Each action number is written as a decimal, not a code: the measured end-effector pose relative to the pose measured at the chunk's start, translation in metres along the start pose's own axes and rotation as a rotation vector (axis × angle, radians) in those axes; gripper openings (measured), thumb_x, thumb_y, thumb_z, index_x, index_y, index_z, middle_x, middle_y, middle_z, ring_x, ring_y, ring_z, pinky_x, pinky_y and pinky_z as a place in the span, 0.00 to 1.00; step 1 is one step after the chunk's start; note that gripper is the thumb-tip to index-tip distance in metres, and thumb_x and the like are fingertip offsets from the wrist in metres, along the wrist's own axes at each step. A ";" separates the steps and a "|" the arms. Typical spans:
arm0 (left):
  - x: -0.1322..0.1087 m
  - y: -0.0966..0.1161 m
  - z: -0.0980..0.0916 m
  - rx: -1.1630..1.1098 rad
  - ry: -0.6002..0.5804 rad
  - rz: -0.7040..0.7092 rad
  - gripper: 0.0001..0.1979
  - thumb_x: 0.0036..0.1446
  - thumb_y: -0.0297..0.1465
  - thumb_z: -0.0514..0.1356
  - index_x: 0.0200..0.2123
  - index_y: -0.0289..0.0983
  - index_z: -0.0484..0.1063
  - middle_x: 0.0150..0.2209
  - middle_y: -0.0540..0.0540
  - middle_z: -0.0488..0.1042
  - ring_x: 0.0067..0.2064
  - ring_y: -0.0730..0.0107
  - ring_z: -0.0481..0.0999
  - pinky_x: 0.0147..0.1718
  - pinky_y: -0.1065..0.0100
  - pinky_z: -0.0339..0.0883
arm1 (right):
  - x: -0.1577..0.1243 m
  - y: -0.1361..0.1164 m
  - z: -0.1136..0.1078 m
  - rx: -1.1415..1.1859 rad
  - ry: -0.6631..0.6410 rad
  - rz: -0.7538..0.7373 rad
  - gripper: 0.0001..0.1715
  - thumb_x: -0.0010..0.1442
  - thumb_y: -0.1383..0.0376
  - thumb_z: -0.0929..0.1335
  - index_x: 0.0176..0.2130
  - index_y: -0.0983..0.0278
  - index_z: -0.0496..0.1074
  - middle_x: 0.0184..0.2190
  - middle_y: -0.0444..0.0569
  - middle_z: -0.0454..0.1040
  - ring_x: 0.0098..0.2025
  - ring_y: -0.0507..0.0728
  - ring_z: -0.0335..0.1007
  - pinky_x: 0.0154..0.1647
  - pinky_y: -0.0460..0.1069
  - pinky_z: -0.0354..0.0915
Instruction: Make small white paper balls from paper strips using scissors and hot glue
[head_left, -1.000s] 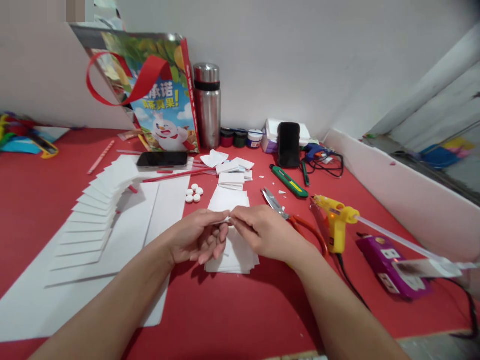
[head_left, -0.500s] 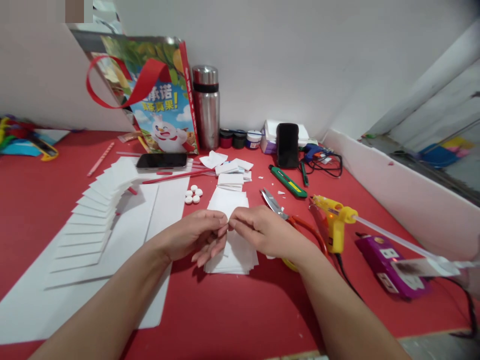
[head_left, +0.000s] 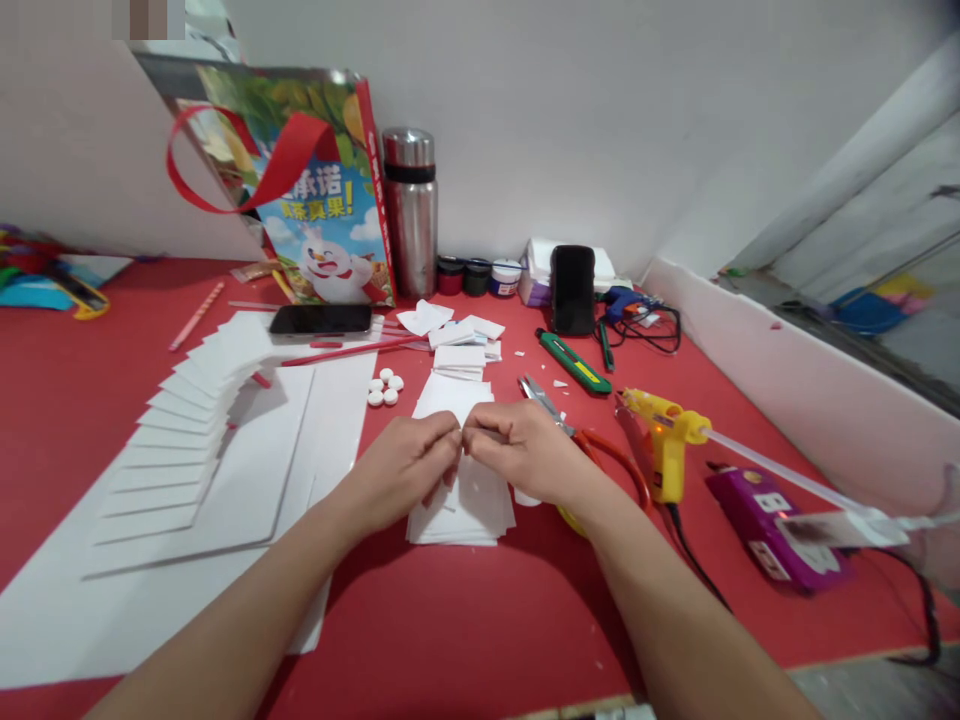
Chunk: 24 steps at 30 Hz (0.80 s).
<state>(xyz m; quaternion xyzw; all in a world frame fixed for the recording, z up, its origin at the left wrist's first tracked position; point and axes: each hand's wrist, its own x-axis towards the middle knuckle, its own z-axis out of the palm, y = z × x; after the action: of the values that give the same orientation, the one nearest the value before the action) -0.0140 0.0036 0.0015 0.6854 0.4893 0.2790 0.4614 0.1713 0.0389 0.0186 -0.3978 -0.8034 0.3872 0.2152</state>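
Note:
My left hand and my right hand meet fingertip to fingertip over a stack of white paper pieces. Both are closed in a pinch, and whatever sits between the fingertips is too small or hidden to name. Just beyond lie folded white paper pieces. Several small white round discs rest left of the stack. Scissors with orange-red handles lie beside my right hand, partly behind the wrist. A fanned, stair-like row of white cards stands on a white sheet at the left.
A yellow glue gun and a purple power strip are on the right. A green cutter lies behind the scissors. At the back stand a steel flask, a printed bag and a phone; another phone lies flat.
My left hand's fingers, loosely spread underneath before, have curled in. Both hands remain together over the paper stack, and the view has shifted slightly.

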 end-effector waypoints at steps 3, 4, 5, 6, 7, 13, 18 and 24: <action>0.004 -0.002 -0.001 -0.569 -0.164 -0.284 0.24 0.65 0.41 0.40 0.27 0.36 0.66 0.23 0.42 0.75 0.15 0.70 0.70 0.12 0.72 0.51 | -0.005 -0.004 -0.001 -0.152 0.017 -0.121 0.11 0.60 0.69 0.63 0.26 0.64 0.62 0.19 0.37 0.60 0.23 0.47 0.54 0.25 0.45 0.48; 0.005 -0.003 -0.002 -0.696 -0.220 -0.342 0.25 0.65 0.42 0.39 0.27 0.34 0.67 0.23 0.39 0.77 0.14 0.69 0.70 0.09 0.73 0.50 | -0.006 -0.005 -0.002 -0.199 0.025 -0.156 0.10 0.61 0.69 0.63 0.26 0.64 0.63 0.20 0.38 0.61 0.23 0.47 0.54 0.26 0.45 0.48; 0.006 -0.005 -0.003 -0.792 -0.285 -0.402 0.25 0.64 0.42 0.41 0.26 0.34 0.67 0.23 0.37 0.77 0.13 0.69 0.71 0.08 0.74 0.47 | -0.007 -0.006 -0.002 -0.246 0.033 -0.183 0.10 0.61 0.69 0.63 0.27 0.64 0.64 0.21 0.38 0.63 0.23 0.47 0.55 0.26 0.45 0.48; 0.007 -0.006 -0.004 -0.873 -0.327 -0.439 0.25 0.63 0.42 0.41 0.25 0.34 0.67 0.22 0.36 0.77 0.13 0.69 0.71 0.07 0.75 0.47 | -0.007 -0.006 -0.002 -0.293 0.040 -0.202 0.10 0.62 0.68 0.63 0.28 0.64 0.64 0.21 0.39 0.64 0.24 0.47 0.55 0.27 0.45 0.47; 0.008 -0.007 -0.005 -0.938 -0.358 -0.463 0.23 0.63 0.41 0.43 0.24 0.34 0.67 0.22 0.36 0.77 0.13 0.69 0.71 0.06 0.76 0.47 | -0.007 -0.007 -0.002 -0.336 0.043 -0.215 0.09 0.63 0.68 0.63 0.29 0.64 0.65 0.22 0.40 0.65 0.24 0.48 0.55 0.27 0.46 0.47; 0.007 -0.006 -0.010 -1.059 -0.373 -0.468 0.15 0.61 0.34 0.47 0.23 0.36 0.61 0.20 0.40 0.76 0.12 0.72 0.71 0.07 0.78 0.50 | -0.006 -0.006 -0.001 -0.446 0.015 -0.210 0.11 0.65 0.65 0.63 0.31 0.64 0.66 0.23 0.43 0.68 0.25 0.50 0.57 0.27 0.47 0.45; 0.004 -0.002 -0.005 -0.777 -0.223 -0.332 0.12 0.63 0.34 0.49 0.26 0.38 0.60 0.19 0.47 0.73 0.12 0.75 0.66 0.09 0.76 0.47 | -0.005 -0.005 0.000 -0.351 -0.024 -0.156 0.14 0.66 0.65 0.62 0.27 0.64 0.63 0.22 0.42 0.64 0.24 0.49 0.56 0.28 0.47 0.48; -0.002 0.006 0.000 0.209 0.048 0.038 0.14 0.67 0.36 0.47 0.29 0.39 0.59 0.23 0.51 0.66 0.25 0.70 0.67 0.25 0.69 0.56 | 0.001 0.000 -0.002 0.064 -0.073 0.053 0.14 0.63 0.66 0.62 0.27 0.65 0.69 0.18 0.40 0.63 0.22 0.48 0.58 0.25 0.44 0.52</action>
<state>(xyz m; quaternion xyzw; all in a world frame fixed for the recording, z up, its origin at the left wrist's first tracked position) -0.0122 0.0014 0.0068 0.7320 0.5137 0.2516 0.3701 0.1723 0.0402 0.0194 -0.3976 -0.7872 0.4325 0.1877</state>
